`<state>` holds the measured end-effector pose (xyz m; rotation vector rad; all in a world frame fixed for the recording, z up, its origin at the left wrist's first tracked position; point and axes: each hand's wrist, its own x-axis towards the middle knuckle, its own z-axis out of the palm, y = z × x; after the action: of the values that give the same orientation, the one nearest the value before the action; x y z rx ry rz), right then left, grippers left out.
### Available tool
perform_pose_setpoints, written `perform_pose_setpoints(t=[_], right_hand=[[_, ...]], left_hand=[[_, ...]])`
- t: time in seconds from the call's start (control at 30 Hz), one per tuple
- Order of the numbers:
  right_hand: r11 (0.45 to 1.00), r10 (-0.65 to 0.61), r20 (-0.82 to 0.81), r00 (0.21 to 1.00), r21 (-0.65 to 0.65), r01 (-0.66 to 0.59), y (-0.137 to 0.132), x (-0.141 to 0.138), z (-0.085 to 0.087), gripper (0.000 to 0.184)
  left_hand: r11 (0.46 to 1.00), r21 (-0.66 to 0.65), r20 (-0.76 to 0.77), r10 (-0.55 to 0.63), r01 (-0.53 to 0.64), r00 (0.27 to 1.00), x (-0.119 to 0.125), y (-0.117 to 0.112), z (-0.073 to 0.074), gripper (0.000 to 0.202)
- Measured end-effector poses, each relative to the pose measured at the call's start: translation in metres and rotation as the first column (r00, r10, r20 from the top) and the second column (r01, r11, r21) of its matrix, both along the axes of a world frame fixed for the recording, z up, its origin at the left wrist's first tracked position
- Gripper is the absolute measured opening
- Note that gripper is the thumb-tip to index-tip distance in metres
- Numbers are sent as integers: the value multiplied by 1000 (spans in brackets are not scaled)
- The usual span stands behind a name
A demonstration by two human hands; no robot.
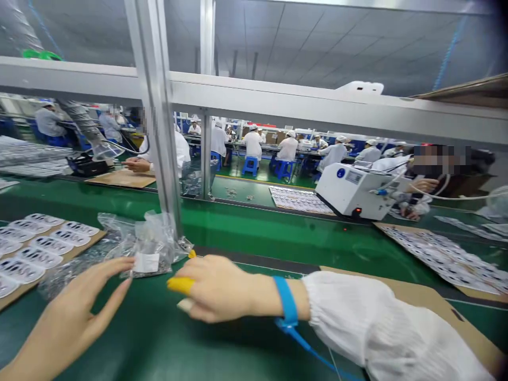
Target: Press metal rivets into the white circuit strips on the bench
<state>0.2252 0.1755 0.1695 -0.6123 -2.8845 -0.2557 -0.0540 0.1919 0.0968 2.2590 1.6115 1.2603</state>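
Observation:
My left hand (75,312) lies low at the left with its fingers stretched out and apart, the fingertips touching the lower edge of a clear plastic bag (146,243) that bears a white label (145,262). My right hand (210,288) reaches in from the right toward the same bag. Its fingers are curled, with yellow finger cots (180,284) on them. I cannot see what, if anything, it grips. A blue wrist strap (286,301) with a cord circles the right wrist below a white sleeve.
The green belt (257,227) runs across the bench. A cardboard sheet with several small packaged parts (35,248) lies left; another lies at the right (444,259). An aluminium post (159,132) rises behind the bag. A white machine (353,190) and seated workers are beyond.

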Motion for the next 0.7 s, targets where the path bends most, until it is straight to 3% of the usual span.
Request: perform_pose_setpoints(t=[0.07,0.1,0.17,0.27,0.37,0.47,0.57,0.7], right_hand=[[960,-253,-89,963,-148,238,2,51,2,31],[899,-407,-160,899,-242,364,4,76,3,32],[741,-663,-302,685,-397,542,9,126,5,35],[562,-824,-402,399,-494,663,14,202,9,36],[367,-894,-437,97,-594,716,14,272,11,30],[218,-898,-419,-134,-688,693,10,328,7,24],[125,-871,-390,-299,-763,634,7,367,0,17],[57,-839,-334,-430,-840,540,12,403,-13,16]], left_hand=[[987,30,-104,-154,158,983,41,-3,9,30],[973,8,-146,-227,231,963,59,-4,13,29],[934,-115,-173,-354,339,919,94,-1,21,28],[844,-319,-135,-491,432,861,140,9,28,36],[750,-418,-21,-571,512,821,183,22,29,41],[691,-459,59,-603,558,796,224,40,26,42],[665,-500,107,-589,555,801,265,65,25,36],[648,-580,151,-509,493,848,313,107,23,29]])
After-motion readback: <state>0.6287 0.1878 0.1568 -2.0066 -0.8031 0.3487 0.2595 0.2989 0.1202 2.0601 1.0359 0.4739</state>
